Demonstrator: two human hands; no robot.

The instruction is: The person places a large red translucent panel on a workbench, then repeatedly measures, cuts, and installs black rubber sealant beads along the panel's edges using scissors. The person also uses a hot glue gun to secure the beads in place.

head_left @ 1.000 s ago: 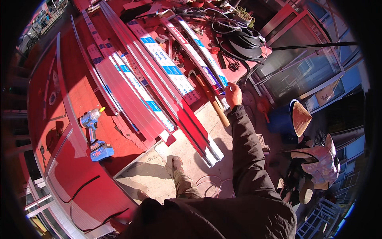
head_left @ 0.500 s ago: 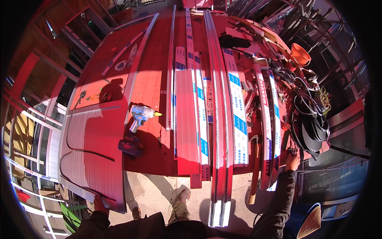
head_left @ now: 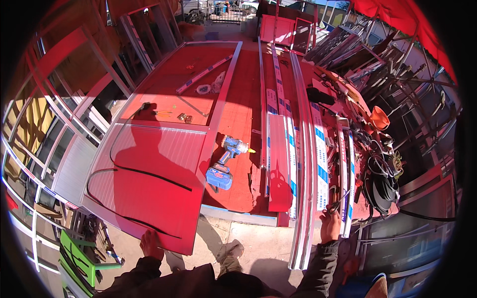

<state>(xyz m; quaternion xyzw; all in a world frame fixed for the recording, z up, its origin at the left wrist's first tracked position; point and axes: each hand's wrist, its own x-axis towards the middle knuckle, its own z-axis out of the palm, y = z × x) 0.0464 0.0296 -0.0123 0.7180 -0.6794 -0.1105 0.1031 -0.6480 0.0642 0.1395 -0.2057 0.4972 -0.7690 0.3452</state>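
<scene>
The right hand (head_left: 330,226) is closed on a dark, slim tool (head_left: 336,203), probably scissors, though shadow and small scale obscure its shape; it is positioned over the near ends of the film-wrapped profiles. The left hand (head_left: 151,244) touches the near edge of a ribbed panel (head_left: 159,149); whether its fingers clamp that edge cannot be told. The panel lies flat at the left side of a red-topped table (head_left: 233,119), within the near section of a metal frame (head_left: 221,97). The table stands on a pale paved floor (head_left: 261,238), with frames leaning at left and red fabric (head_left: 412,30) overhead at right. The panel is finely ribbed and reddish, partly shaded, and carries curved black strip (head_left: 154,178). Count on the table: one blue cordless drill (head_left: 224,163), tip yellow, right of the panel; one roll of tape (head_left: 203,89) and one pair of orange-handled pliers (head_left: 162,114) in the far section; one orange container (head_left: 379,118); one black coil (head_left: 380,191) at the right edge.
</scene>
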